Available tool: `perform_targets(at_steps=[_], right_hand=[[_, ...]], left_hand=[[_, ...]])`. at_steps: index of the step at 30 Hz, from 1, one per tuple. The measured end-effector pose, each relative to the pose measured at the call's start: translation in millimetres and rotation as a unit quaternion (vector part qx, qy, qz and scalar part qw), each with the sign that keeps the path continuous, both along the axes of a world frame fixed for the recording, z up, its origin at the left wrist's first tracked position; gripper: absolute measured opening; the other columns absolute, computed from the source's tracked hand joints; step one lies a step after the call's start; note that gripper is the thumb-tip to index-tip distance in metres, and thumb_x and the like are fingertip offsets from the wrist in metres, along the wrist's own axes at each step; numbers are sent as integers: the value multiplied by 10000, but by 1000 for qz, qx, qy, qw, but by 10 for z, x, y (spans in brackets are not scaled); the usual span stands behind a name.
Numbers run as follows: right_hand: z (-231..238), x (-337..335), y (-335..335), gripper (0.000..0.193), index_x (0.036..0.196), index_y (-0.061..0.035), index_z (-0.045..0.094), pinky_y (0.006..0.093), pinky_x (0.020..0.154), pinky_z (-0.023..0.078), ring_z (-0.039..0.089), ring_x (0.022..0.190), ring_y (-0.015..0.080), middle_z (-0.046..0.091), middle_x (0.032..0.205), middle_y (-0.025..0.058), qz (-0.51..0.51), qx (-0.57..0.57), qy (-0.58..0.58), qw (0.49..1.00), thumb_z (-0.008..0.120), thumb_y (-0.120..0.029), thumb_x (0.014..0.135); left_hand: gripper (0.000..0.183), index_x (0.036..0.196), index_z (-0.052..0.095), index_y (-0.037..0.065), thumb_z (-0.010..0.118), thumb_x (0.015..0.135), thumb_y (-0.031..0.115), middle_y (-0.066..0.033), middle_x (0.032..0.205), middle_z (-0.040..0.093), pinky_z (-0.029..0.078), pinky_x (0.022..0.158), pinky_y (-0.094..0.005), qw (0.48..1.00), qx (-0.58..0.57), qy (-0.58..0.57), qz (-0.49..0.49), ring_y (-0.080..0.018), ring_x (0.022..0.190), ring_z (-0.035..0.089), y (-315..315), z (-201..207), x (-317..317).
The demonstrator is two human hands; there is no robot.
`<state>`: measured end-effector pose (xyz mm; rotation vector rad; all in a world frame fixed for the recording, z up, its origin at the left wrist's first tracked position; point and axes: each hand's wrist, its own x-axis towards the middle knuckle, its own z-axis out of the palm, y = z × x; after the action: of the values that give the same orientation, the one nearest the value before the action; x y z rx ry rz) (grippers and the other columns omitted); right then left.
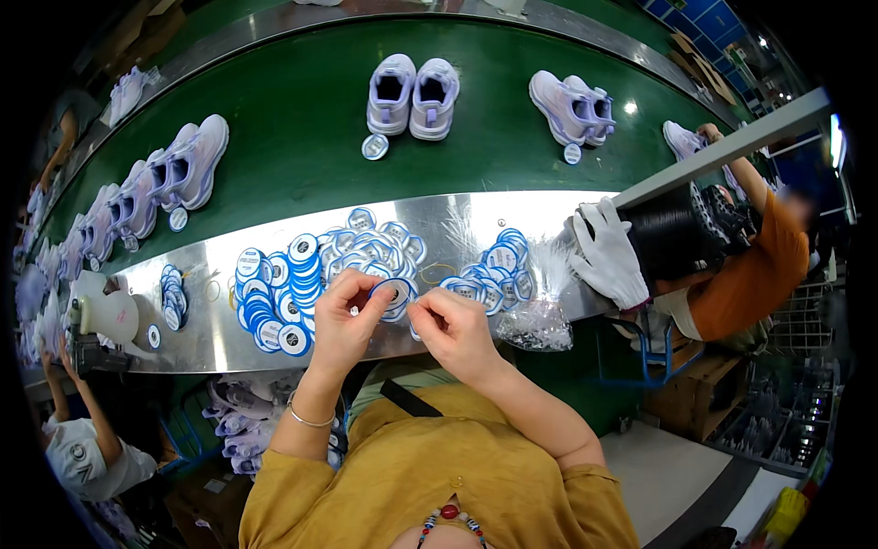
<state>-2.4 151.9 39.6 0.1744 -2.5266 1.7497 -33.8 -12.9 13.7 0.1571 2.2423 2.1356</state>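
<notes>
Over the steel worktop my left hand (347, 320) is closed, with thumb and fingertips pinching the edge of a round blue-and-white hang tag (397, 295). Close beside it, my right hand (455, 331) is also pinched; anything between its fingertips is too small to make out. Under and around my hands lie a large heap of loose round tags (361, 245) and overlapping stacks of the same tags (274, 293). A smaller pile of tags (501, 270) is to the right, next to a bundle of clear thin plastic fasteners (541, 306).
Beyond the steel strip (219, 334) runs a green conveyor belt (302, 110) with pairs of pale lilac sneakers (412, 99), some with round tags beside them. White gloves (605, 254) hang at the right under a grey bar (732, 146). A co-worker in orange (754, 265) reaches toward a shoe.
</notes>
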Motion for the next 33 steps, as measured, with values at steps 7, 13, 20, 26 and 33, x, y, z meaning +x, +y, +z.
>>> perform_targets(at_steps=[7, 13, 20, 26, 33], right_hand=[[-19, 52, 137, 140, 735, -4, 553, 352, 486, 390, 530, 530, 262, 526, 629, 118, -10, 3, -7, 1000, 633, -75, 825], [-66, 56, 238, 122, 751, -9, 551, 371, 517, 406, 549, 584, 299, 540, 669, 133, -14, -24, -9, 1000, 610, -73, 838], [-244, 436, 415, 93, 826, -14, 584, 324, 527, 438, 579, 613, 247, 582, 745, 106, 58, 118, 73, 989, 651, -77, 829], [-80, 521, 445, 186, 943, -28, 601, 322, 524, 452, 594, 595, 217, 595, 741, 97, -53, 37, 19, 998, 701, -108, 809], [-320, 556, 600, 184, 906, -43, 588, 363, 517, 464, 610, 575, 280, 640, 730, 99, -62, 113, 16, 992, 685, -174, 822]], left_hand=[[60, 800, 632, 0, 691, 799, 11, 11, 723, 498, 322, 553, -204, 997, -61, 45, -22, -62, 624, 406, 202, 115, 12], [35, 833, 642, -24, 650, 827, 10, -18, 761, 533, 372, 594, -218, 993, -64, 47, -87, -90, 660, 468, 289, 144, 123], [45, 843, 627, 8, 621, 878, 35, 1, 798, 592, 399, 633, -198, 942, 165, -250, -154, -71, 716, 517, 328, -42, 366], [60, 867, 635, 2, 633, 886, 59, -7, 784, 617, 443, 649, -208, 947, 131, -239, -171, -73, 711, 558, 453, -46, 340], [52, 870, 603, -6, 604, 898, 38, -12, 810, 594, 435, 682, -200, 985, -21, -20, -172, -70, 754, 547, 636, 319, -61]])
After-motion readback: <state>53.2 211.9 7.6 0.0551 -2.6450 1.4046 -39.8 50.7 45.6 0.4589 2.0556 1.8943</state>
